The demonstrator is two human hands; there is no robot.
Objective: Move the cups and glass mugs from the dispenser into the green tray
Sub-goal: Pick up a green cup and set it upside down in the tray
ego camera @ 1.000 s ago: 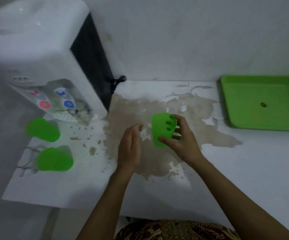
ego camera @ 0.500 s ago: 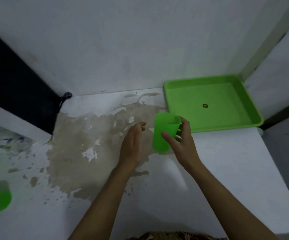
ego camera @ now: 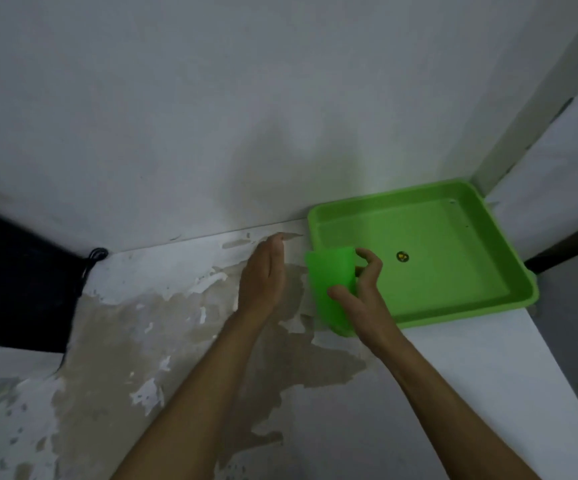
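My right hand (ego camera: 360, 292) grips a green plastic cup (ego camera: 330, 282) by its side, thumb in front and fingers behind. The cup hangs roughly upright above the near left corner of the green tray (ego camera: 509, 296), which lies flat in the back right corner of the white counter with only a small round sticker on its floor. My left hand (ego camera: 263, 275) is just left of the cup, fingers straight and together, palm turned toward it, holding nothing. The dispenser's taps and the other cups are out of view.
The dispenser's black side (ego camera: 17, 282) with a black cable (ego camera: 90, 265) fills the left edge. The white counter (ego camera: 436, 393) has a large worn brown patch in the middle. A white wall runs behind; the counter's right edge drops off beside the tray.
My right hand carried the green cup rightward from the middle of the counter to the tray's near left corner. My left hand followed beside it. The view swung right, losing the dispenser front and other cups.
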